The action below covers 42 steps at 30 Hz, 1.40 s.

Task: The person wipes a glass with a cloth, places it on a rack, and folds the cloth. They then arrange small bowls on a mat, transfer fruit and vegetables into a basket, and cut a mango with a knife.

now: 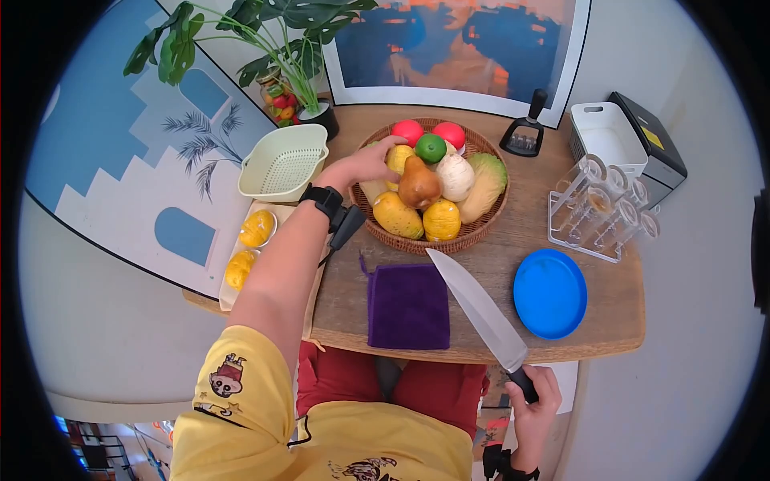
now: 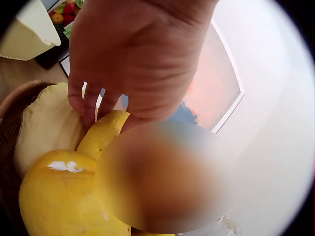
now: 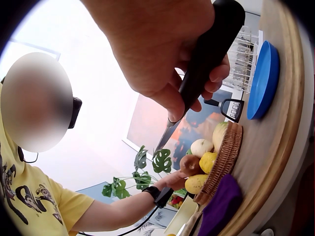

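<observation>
My left hand (image 1: pixel 370 166) reaches into a round wicker basket (image 1: pixel 491 218) from its left side. Its fingers and thumb curl round a yellow fruit (image 2: pixel 104 132) beside a brown pear (image 1: pixel 419 184); the pear lies behind a blur in the left wrist view. Close to this hand are a larger yellow fruit (image 1: pixel 397 218) and a pale, leafy vegetable (image 2: pixel 47 128). My right hand (image 1: pixel 539 405) grips the black handle of a large kitchen knife (image 1: pixel 481 313). The blade points away and to the left, over the front table edge, its tip near the basket.
A purple pouch (image 1: pixel 409 309) lies before the basket, a blue plate (image 1: pixel 550 293) to its right. Behind stand a glass rack (image 1: pixel 597 208), a black-handled tool (image 1: pixel 525 132) and a white bin (image 1: pixel 609 136). Left are a pale green colander (image 1: pixel 282 164) and yellow fruits (image 1: pixel 257 228).
</observation>
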{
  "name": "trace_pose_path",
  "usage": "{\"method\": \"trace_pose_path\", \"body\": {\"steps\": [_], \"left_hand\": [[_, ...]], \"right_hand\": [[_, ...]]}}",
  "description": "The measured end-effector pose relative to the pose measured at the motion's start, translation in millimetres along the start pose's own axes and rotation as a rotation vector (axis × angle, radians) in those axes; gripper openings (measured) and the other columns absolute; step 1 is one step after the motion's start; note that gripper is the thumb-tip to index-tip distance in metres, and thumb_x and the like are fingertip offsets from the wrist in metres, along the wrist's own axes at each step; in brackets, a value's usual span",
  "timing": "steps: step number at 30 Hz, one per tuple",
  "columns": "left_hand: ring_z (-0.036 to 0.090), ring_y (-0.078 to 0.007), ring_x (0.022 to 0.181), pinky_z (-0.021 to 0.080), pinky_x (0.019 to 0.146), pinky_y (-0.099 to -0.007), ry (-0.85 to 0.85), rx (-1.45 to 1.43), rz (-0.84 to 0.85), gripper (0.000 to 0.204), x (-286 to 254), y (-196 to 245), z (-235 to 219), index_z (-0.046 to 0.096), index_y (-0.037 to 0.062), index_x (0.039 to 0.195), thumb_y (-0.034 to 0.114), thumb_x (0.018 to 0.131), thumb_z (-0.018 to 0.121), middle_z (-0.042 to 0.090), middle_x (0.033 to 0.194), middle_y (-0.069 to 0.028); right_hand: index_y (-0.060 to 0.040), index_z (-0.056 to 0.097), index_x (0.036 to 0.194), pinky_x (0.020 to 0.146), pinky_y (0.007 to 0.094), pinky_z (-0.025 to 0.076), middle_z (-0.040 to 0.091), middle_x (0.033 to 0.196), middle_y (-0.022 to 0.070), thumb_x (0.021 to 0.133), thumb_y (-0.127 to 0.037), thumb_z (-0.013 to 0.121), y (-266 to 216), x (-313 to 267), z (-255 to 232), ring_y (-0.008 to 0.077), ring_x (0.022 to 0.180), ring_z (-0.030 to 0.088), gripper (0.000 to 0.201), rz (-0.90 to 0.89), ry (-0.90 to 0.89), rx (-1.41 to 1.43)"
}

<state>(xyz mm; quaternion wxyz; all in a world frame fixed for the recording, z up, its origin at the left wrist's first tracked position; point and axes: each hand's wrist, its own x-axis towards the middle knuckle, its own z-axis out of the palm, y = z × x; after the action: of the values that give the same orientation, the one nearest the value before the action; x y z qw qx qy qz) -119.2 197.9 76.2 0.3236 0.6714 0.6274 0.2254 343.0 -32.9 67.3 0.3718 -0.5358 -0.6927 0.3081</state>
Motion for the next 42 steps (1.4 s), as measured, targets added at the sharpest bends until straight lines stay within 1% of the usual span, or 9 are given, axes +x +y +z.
{"method": "trace_pose_path", "body": {"steps": [8, 11, 21, 23, 26, 31, 33, 40, 42], "left_hand": [[0.057, -0.0215, 0.112, 0.046, 0.097, -0.0347, 0.281, -0.318, -0.206, 0.062, -3, 5, 1, 0.046, 0.0108, 0.142, 0.025, 0.088, 0.073, 0.059, 0.125, -0.0105], [0.058, -0.0209, 0.112, 0.047, 0.098, -0.0333, 0.280, -0.356, -0.236, 0.060, -4, 6, 1, 0.045, 0.0095, 0.143, 0.024, 0.090, 0.071, 0.061, 0.123, -0.0120], [0.060, -0.0229, 0.115, 0.047, 0.099, -0.0347, 0.336, -0.131, -0.166, 0.066, 14, -4, 20, 0.043, 0.0063, 0.144, 0.022, 0.088, 0.073, 0.061, 0.125, -0.0152], [0.059, -0.0252, 0.122, 0.046, 0.102, -0.0352, 0.477, -0.139, -0.134, 0.068, 14, -6, 21, 0.049, 0.0051, 0.139, 0.025, 0.081, 0.077, 0.060, 0.130, -0.0194], [0.059, -0.0252, 0.120, 0.047, 0.101, -0.0367, 0.627, -0.336, -0.094, 0.065, 3, -4, 5, 0.047, 0.0028, 0.136, 0.025, 0.083, 0.077, 0.061, 0.129, -0.0156], [0.060, -0.0194, 0.116, 0.051, 0.095, -0.0389, 0.583, -0.686, -0.108, 0.056, -64, 36, -8, 0.043, 0.0055, 0.136, 0.025, 0.092, 0.071, 0.060, 0.126, -0.0088], [0.061, -0.0229, 0.119, 0.056, 0.092, -0.0413, 0.392, -1.027, -0.022, 0.051, -96, 42, 4, 0.041, 0.0067, 0.138, 0.023, 0.097, 0.066, 0.059, 0.128, -0.0101], [0.058, -0.0238, 0.123, 0.058, 0.093, -0.0459, 0.089, -1.562, -0.053, 0.049, -203, 59, 107, 0.032, 0.0106, 0.148, 0.023, 0.104, 0.050, 0.049, 0.141, -0.0108], [0.057, -0.0235, 0.124, 0.057, 0.093, -0.0462, 0.101, -1.660, -0.091, 0.054, -226, 62, 134, 0.029, 0.0111, 0.150, 0.021, 0.103, 0.052, 0.048, 0.142, -0.0104]], "right_hand": [[0.0028, 0.068, 0.100, 0.069, 0.0366, 0.050, 0.065, 0.090, 0.0153, 0.074, -0.009, 0.083, 4, 0, 2, 0.0305, 0.079, 0.063, 0.033, -0.003, 0.000, 0.002], [0.0025, 0.069, 0.100, 0.069, 0.0365, 0.050, 0.065, 0.090, 0.0153, 0.073, -0.009, 0.083, 0, 2, 4, 0.0304, 0.079, 0.063, 0.033, -0.011, -0.011, -0.001], [0.0024, 0.068, 0.101, 0.071, 0.0365, 0.051, 0.065, 0.091, 0.0158, 0.073, -0.009, 0.083, 1, 0, 8, 0.0313, 0.080, 0.064, 0.033, -0.020, -0.010, 0.021], [0.0024, 0.068, 0.101, 0.070, 0.0366, 0.050, 0.065, 0.091, 0.0158, 0.073, -0.010, 0.083, 4, -1, 5, 0.0313, 0.080, 0.063, 0.034, -0.023, 0.000, 0.015], [0.0024, 0.068, 0.101, 0.070, 0.0369, 0.050, 0.065, 0.091, 0.0158, 0.073, -0.011, 0.083, 7, -5, 2, 0.0312, 0.079, 0.063, 0.034, -0.015, 0.012, 0.005], [0.0021, 0.068, 0.101, 0.068, 0.0367, 0.049, 0.064, 0.089, 0.0150, 0.074, -0.012, 0.083, 6, -6, 5, 0.0301, 0.078, 0.062, 0.034, -0.031, 0.009, -0.013], [0.0022, 0.068, 0.102, 0.069, 0.0356, 0.049, 0.063, 0.088, 0.0143, 0.074, -0.011, 0.082, 3, -6, 9, 0.0290, 0.078, 0.061, 0.034, -0.027, -0.001, 0.017], [0.0036, 0.066, 0.101, 0.072, 0.0340, 0.049, 0.062, 0.091, 0.0134, 0.074, -0.005, 0.081, -27, 0, 25, 0.0274, 0.080, 0.061, 0.033, -0.131, -0.080, -0.013], [0.0042, 0.067, 0.101, 0.072, 0.0332, 0.049, 0.063, 0.092, 0.0133, 0.075, -0.005, 0.081, -34, 2, 35, 0.0267, 0.081, 0.061, 0.032, -0.166, -0.096, -0.012]]}}
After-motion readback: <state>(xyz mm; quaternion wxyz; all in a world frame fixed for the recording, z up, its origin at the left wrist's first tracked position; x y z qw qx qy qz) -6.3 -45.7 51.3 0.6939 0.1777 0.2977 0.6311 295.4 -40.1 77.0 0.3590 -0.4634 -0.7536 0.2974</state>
